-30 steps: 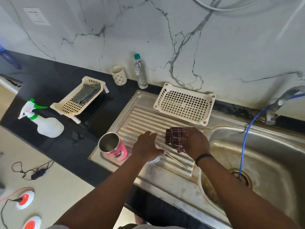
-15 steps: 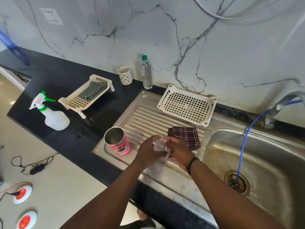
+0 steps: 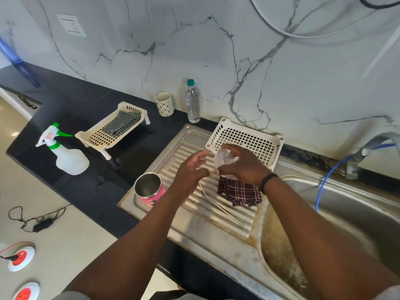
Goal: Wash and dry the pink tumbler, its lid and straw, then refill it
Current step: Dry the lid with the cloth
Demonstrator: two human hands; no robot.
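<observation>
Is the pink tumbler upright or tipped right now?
Upright. The pink tumbler stands on the drainboard with its open steel mouth facing up, lid off. No liquid is visible inside.

White marble-look wall (image 3: 281,72) with grey veins fills 12 o'clock, white switch plate (image 3: 71,25) at 10 o'clock. Glossy black stone countertop (image 3: 86,187) spans 9 o'clock. Pale beige floor (image 3: 65,245) at 7 o'clock. Soft daylight, mild reflections.
</observation>
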